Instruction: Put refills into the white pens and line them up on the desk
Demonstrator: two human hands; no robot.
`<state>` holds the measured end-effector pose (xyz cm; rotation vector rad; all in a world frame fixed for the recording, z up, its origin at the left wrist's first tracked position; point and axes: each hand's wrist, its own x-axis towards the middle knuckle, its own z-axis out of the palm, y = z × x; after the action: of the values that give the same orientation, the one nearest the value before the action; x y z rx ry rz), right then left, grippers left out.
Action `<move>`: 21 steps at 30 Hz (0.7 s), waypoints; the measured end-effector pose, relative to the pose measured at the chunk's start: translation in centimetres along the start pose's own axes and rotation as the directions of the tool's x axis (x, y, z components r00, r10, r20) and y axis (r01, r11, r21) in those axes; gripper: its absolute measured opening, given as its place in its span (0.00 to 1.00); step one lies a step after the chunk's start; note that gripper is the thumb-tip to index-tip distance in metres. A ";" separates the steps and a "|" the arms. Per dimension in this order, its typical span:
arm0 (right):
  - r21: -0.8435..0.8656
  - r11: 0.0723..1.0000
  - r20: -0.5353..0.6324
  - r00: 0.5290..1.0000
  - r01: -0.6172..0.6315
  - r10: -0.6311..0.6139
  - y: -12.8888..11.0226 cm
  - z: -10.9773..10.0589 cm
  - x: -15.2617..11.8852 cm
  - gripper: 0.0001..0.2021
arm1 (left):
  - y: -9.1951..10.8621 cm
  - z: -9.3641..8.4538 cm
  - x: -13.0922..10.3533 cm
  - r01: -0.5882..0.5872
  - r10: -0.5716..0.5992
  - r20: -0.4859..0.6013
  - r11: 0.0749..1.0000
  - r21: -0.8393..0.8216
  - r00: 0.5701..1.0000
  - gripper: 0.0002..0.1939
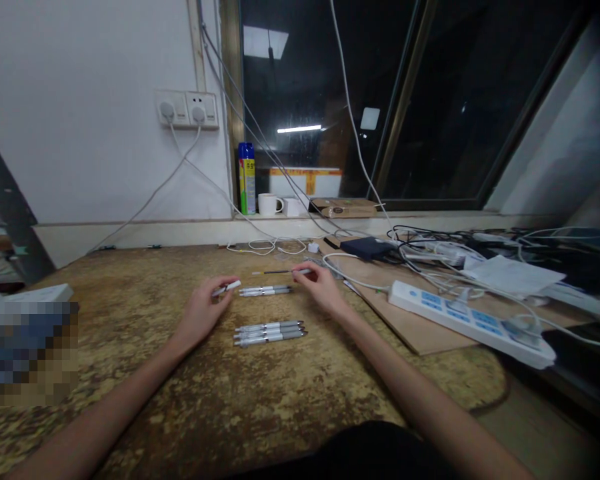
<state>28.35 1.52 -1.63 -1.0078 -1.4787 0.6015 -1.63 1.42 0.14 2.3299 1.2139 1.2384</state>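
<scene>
My left hand [214, 301] is closed around a white pen barrel [233, 285], whose end sticks out to the right. Between the fingers of my right hand [316, 285] is a grey pen part [304, 271], with a thin dark ink refill [276, 272] reaching out of it to the left. Just below and between the hands, a pair of white-and-grey pens [265, 291] lies side by side on the worn table [300, 393]. Nearer to me rests a group of several similar pens [269, 333], parallel to one another.
On the right, a white power strip [470, 323] lies partly over a brown board [405, 327], amid tangled cables. A dark box [367, 248] sits behind. Along the sill stand a spray can [247, 179], a white mug [269, 203] and a cardboard package [345, 207].
</scene>
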 end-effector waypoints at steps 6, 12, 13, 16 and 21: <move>-0.014 1.000 0.002 1.000 -0.008 0.008 -0.7 0.0 -0.3 0.14 | -0.3 0.3 -0.1 0.003 -0.003 0.031 1.000 0.014 1.000 0.17; -0.019 1.000 -0.009 1.000 -0.013 0.012 -0.6 0.0 -0.1 0.15 | 0.1 0.5 -0.2 0.001 -0.001 0.055 1.000 0.007 0.998 0.17; -0.016 1.000 -0.012 1.000 -0.014 0.013 -0.5 0.0 -0.1 0.15 | 0.2 0.5 -0.2 -0.004 0.003 0.058 1.000 0.004 0.998 0.17; -0.020 1.000 -0.006 1.000 -0.009 0.009 -0.3 0.0 -0.1 0.15 | 0.1 0.5 -0.1 -0.010 0.010 0.064 1.000 -0.010 0.998 0.17; -0.036 0.999 0.006 1.000 -0.005 0.005 -0.4 -0.1 -0.1 0.16 | -0.1 0.5 -0.1 -0.019 0.021 0.074 1.000 -0.021 0.997 0.17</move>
<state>28.38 1.19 -1.33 -1.0388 -1.4971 0.5835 -1.34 1.53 -0.25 2.3569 1.1512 1.1540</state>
